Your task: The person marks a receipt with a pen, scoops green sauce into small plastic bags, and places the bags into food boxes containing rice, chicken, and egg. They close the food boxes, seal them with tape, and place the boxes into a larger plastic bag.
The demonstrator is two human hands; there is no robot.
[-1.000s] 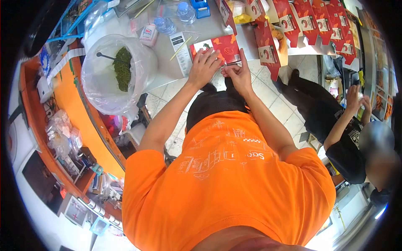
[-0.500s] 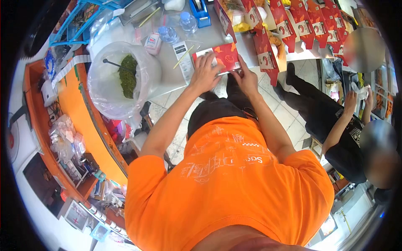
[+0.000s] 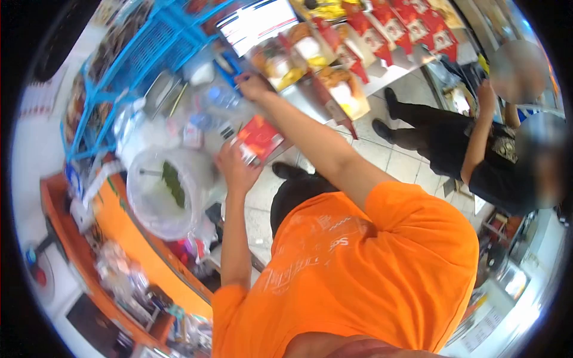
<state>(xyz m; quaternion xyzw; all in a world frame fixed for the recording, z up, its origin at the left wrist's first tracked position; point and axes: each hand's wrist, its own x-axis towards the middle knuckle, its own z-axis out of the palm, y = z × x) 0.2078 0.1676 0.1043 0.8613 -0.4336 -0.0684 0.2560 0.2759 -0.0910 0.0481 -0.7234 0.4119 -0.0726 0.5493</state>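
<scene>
A closed red box [image 3: 261, 138] lies at the counter's near edge. My left hand [image 3: 239, 170] grips its lower left side, with the thumb hidden. Reaching across the counter, my right hand [image 3: 255, 87] is at the near end of a blue tape dispenser [image 3: 228, 67], its fingers pinched together. Whatever is between those fingers is too small and blurred to make out. A white slip [image 3: 227, 130] lies just left of the box.
Open red food boxes [image 3: 331, 98] line the counter right of my right arm. Bottles [image 3: 222, 97], a lined tub [image 3: 164, 194], blue baskets [image 3: 152, 48] and a bright screen [image 3: 256, 25] are around. A person in black [image 3: 441, 134] stands at the right.
My right hand has left the red box and moved up to the tape dispenser. My left hand has stayed with the box, now on its lower left side. The view has turned and shifted.
</scene>
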